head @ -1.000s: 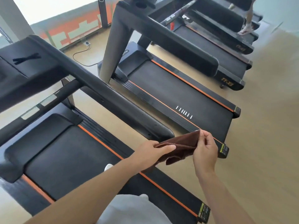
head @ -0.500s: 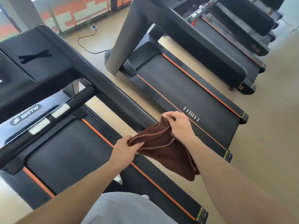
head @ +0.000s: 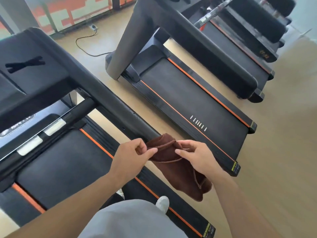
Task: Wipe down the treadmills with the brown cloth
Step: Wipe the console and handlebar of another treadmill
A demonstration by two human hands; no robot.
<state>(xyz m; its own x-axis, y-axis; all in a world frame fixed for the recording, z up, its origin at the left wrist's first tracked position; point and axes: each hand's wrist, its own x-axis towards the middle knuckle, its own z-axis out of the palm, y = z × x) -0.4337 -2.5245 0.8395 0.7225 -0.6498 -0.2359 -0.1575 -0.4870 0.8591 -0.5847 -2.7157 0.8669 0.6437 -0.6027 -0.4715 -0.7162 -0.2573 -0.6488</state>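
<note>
A folded brown terry cloth hangs between both hands at the lower end of the near black treadmill's right handrail. Its long axis slants from upper left, where its top edge touches the handrail's tip, down to the lower right, where a loose corner dangles over the wooden floor. The left hand pinches the cloth's upper left edge between thumb and curled forefinger. The right hand grips the cloth's upper right part, with the thumb on top and the fingers curled behind the fabric.

The near black treadmill with orange-trimmed belt lies below the hands, its deck running from upper left to lower right. A white shoe rests on its right side rail. A second black treadmill with orange stripes lies just beyond the cloth, parallel to the first, with a strip of floor between them. A third stands further right. A black cable curls on the floor near the window wall.
</note>
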